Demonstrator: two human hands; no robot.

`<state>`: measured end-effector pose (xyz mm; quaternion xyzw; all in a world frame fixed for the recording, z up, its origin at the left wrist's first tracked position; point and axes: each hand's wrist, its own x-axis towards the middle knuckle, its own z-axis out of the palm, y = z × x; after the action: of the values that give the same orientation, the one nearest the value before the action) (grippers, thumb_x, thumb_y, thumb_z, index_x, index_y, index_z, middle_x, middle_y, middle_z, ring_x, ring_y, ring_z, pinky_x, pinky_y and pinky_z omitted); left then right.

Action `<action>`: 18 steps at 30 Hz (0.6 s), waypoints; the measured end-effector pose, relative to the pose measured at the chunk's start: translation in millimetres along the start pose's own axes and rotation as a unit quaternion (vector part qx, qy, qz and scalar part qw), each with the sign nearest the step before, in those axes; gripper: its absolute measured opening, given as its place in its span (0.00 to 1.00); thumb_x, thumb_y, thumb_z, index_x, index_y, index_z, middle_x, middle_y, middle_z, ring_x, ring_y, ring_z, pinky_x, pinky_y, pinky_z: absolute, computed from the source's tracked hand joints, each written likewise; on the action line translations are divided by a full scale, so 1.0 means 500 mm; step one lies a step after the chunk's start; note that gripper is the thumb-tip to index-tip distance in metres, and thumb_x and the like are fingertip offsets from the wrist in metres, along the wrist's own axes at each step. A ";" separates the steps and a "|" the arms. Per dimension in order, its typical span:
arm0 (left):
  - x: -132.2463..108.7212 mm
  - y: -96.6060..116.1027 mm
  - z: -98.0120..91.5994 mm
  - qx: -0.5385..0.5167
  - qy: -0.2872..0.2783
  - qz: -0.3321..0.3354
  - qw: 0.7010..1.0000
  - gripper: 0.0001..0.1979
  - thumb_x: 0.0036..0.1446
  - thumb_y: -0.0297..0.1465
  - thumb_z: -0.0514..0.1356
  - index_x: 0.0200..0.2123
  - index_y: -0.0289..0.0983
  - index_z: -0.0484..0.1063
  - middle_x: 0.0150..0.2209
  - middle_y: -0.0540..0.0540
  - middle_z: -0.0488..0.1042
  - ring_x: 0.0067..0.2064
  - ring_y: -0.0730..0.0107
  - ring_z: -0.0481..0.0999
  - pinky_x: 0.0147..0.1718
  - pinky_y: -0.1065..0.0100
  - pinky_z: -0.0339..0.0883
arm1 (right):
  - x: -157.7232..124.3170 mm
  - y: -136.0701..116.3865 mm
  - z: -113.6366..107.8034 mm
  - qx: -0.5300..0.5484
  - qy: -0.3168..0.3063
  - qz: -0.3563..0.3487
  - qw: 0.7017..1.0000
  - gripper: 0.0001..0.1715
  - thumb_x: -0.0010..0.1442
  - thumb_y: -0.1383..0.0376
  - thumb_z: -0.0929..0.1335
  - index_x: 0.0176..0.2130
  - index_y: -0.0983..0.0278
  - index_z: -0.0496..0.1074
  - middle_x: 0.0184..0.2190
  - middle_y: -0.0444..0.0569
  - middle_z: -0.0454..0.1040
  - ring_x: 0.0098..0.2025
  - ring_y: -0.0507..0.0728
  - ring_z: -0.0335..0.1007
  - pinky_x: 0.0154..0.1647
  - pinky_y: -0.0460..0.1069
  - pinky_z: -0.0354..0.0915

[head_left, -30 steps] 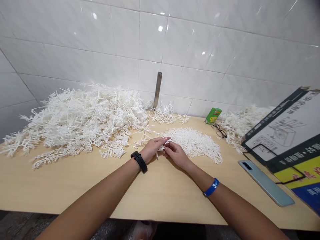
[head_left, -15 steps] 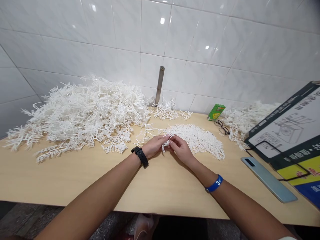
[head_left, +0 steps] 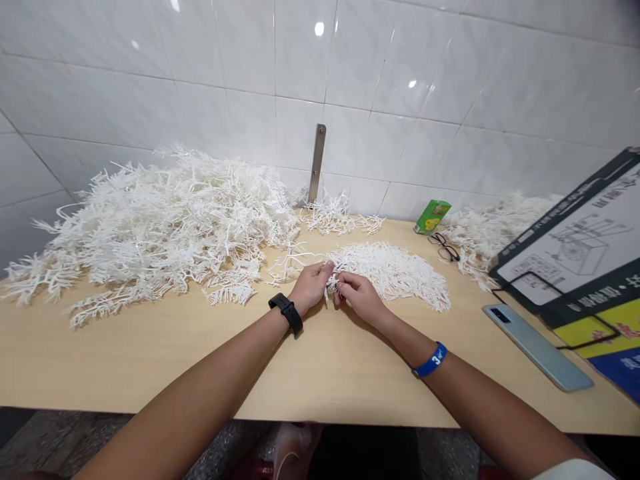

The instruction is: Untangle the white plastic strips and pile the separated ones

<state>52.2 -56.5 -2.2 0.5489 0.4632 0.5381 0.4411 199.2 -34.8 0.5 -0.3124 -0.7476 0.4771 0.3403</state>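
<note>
My left hand [head_left: 312, 287] is closed, its thumb pressed over a small white branched plastic sprig [head_left: 332, 287]. Close on its right, my right hand [head_left: 361, 297] pinches the same sprig with thumb and fingers. Just behind both hands spreads a flat heap of short white sprigs [head_left: 400, 270]. A few bare white stems [head_left: 289, 261] lie behind my left hand. To the left rises a large pile of white branching plastic pieces [head_left: 185, 213]. The hidden fingertips leave part of the sprig out of sight.
A metal strip [head_left: 317, 163] stands against the tiled wall, with white scraps [head_left: 333, 217] at its foot. On the right are a green box [head_left: 433, 217], glasses [head_left: 444, 247], more white pieces [head_left: 493, 227], a phone [head_left: 537, 347] and a large printed box [head_left: 575, 250].
My right hand has dropped slightly away from my left fingertips, and more of the white sprig shows between them. The whole view has shifted a little.
</note>
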 end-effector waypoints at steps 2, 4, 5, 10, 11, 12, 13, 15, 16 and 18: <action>0.001 -0.001 0.002 -0.001 0.019 0.007 1.000 0.26 0.57 0.53 0.54 0.24 0.36 0.71 0.22 0.47 0.73 0.31 0.66 0.72 0.37 0.65 0.66 | -0.002 -0.007 0.001 -0.001 -0.001 0.000 1.000 0.13 0.56 0.66 0.61 0.21 0.61 0.63 0.17 0.43 0.71 0.24 0.52 0.66 0.33 0.49 0.62; 0.002 -0.001 0.003 -0.017 0.020 0.002 1.000 0.25 0.56 0.52 0.56 0.25 0.35 0.73 0.23 0.46 0.75 0.32 0.65 0.74 0.39 0.65 0.67 | -0.006 -0.012 0.004 0.010 -0.006 0.003 1.000 0.13 0.56 0.65 0.61 0.21 0.61 0.63 0.17 0.43 0.71 0.24 0.53 0.65 0.33 0.50 0.62; 0.003 -0.001 0.003 -0.031 0.027 -0.008 0.999 0.25 0.56 0.52 0.57 0.27 0.34 0.74 0.24 0.46 0.75 0.32 0.65 0.74 0.38 0.65 0.67 | -0.009 -0.014 0.006 0.019 -0.008 0.005 1.000 0.13 0.56 0.65 0.61 0.21 0.61 0.62 0.16 0.43 0.70 0.23 0.53 0.65 0.33 0.50 0.63; 0.008 0.006 -0.016 -0.159 0.127 -0.093 0.975 0.26 0.60 0.51 0.54 0.42 0.33 0.74 0.20 0.50 0.71 0.24 0.71 0.73 0.31 0.68 0.69 | -0.019 -0.022 0.009 0.021 0.004 -0.033 0.999 0.13 0.56 0.64 0.62 0.21 0.61 0.63 0.20 0.44 0.67 0.26 0.53 0.63 0.31 0.50 0.61; 0.008 0.009 -0.021 -0.175 0.125 -0.099 0.972 0.26 0.60 0.50 0.54 0.43 0.32 0.74 0.22 0.48 0.73 0.25 0.72 0.74 0.32 0.68 0.69 | -0.018 -0.021 0.005 0.009 0.017 -0.041 0.999 0.12 0.56 0.63 0.62 0.22 0.61 0.63 0.21 0.44 0.67 0.26 0.54 0.63 0.31 0.50 0.61; 0.008 0.012 -0.024 -0.187 0.109 -0.101 0.971 0.25 0.61 0.49 0.54 0.44 0.32 0.73 0.26 0.45 0.76 0.27 0.71 0.76 0.33 0.68 0.69 | -0.015 -0.019 -0.001 -0.010 0.037 -0.044 0.998 0.11 0.57 0.63 0.62 0.24 0.61 0.64 0.22 0.45 0.66 0.27 0.54 0.62 0.32 0.50 0.60; 0.007 0.015 -0.025 -0.194 0.088 -0.100 0.972 0.25 0.61 0.49 0.55 0.45 0.32 0.73 0.32 0.42 0.79 0.31 0.70 0.77 0.34 0.68 0.70 | -0.010 -0.015 -0.009 -0.038 0.064 -0.046 0.996 0.11 0.58 0.62 0.62 0.25 0.61 0.65 0.23 0.45 0.66 0.28 0.54 0.62 0.32 0.50 0.60; 0.003 0.019 -0.022 -0.204 0.049 -0.099 0.973 0.25 0.60 0.49 0.56 0.47 0.33 0.74 0.41 0.37 0.79 0.37 0.66 0.78 0.37 0.66 0.70 | 0.001 -0.004 -0.029 -0.119 0.129 -0.051 0.983 0.09 0.58 0.63 0.62 0.28 0.62 0.68 0.26 0.47 0.68 0.31 0.55 0.63 0.34 0.51 0.60; 0.001 0.021 -0.020 -0.204 0.035 -0.098 0.973 0.25 0.60 0.49 0.56 0.47 0.33 0.74 0.44 0.36 0.79 0.39 0.65 0.78 0.38 0.65 0.70 | 0.006 0.002 -0.038 -0.158 0.159 -0.056 0.973 0.08 0.58 0.64 0.63 0.31 0.62 0.70 0.30 0.49 0.70 0.33 0.57 0.65 0.36 0.52 0.61; -0.002 0.021 -0.014 -0.199 0.019 -0.092 0.976 0.26 0.59 0.49 0.58 0.47 0.33 0.75 0.46 0.34 0.78 0.42 0.62 0.78 0.41 0.64 0.69 | 0.013 0.010 -0.052 -0.205 0.203 -0.068 0.955 0.11 0.56 0.66 0.63 0.38 0.63 0.73 0.38 0.52 0.72 0.39 0.59 0.67 0.43 0.54 0.62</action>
<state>45.7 -59.6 8.2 0.3953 0.4036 0.5866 0.5802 217.2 -14.6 5.5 -0.4138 -0.7642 0.2161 0.4449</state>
